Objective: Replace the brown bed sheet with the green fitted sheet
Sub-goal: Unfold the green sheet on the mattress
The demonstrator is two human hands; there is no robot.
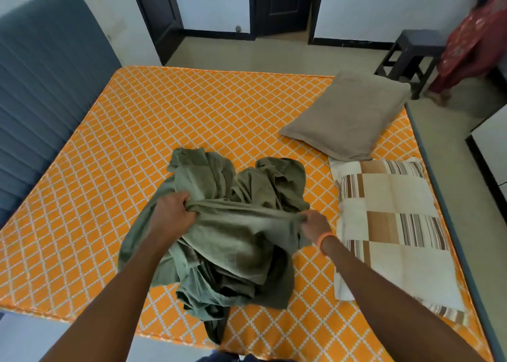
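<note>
The green fitted sheet (233,238) lies bunched in a heap near the front middle of the bare orange diamond-patterned mattress (164,120). My left hand (171,214) grips a fold at the heap's left side. My right hand (314,224), with an orange band on its wrist, pinches the same fold at its right end. The cloth is stretched between the two hands. A tail of the sheet hangs over the mattress's front edge. No brown sheet is in view.
A brown pillow (348,114) and a striped cream-and-brown pillow (389,224) lie along the mattress's right side. A blue padded headboard (41,87) stands at the left. A dark stool (408,59) and a person in red clothing (466,46) are at the far right.
</note>
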